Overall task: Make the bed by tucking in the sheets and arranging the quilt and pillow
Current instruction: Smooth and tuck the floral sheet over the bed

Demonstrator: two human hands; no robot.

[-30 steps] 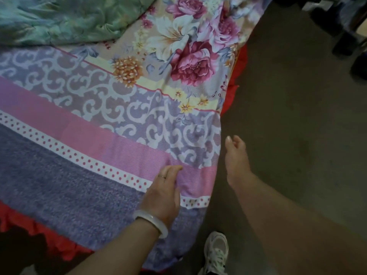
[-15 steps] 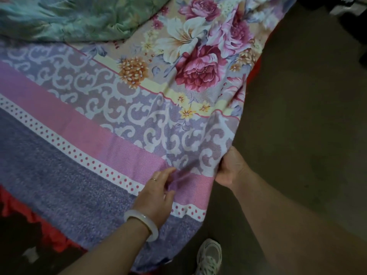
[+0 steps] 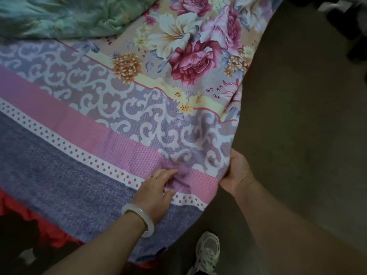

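Sheet, floral and scroll-banded, largest item: it covers the mattress from 7 to 1 o'clock, and its side edge comes off the bed at 4 o'clock. You hold that edge up, I judge, to draw out the slack before tucking it under. The tuck is not yet done.

Floor, dull brown, 2 to 5 o'clock: your standing room beside the bed.

Quilt, green, at 11 o'clock: bunched at the far end and lying on the sheet, probably parked there so the near corner is free to work. Not yet arranged. Pillow: not in view.

Frill, red, at 8 o'clock: it shows below the sheet's hem, so the sheet hangs loose along that edge too.

Right hand, at 5 o'clock: your fingers wrap the sheet's side edge, tips hidden behind the cloth. The grip looks meant to tension the corner.

Left hand, at 6 o'clock: thumb and curled fingers pinch a small fold of the pink band, and wrinkles spread from the grip. It likely anchors the cloth against the other hand's pull.

Shoe, pale, low at 6 o'clock: your foot stands close to the bed corner.

Bracelet, white, on the left wrist.

Ring, thin, on a left finger.
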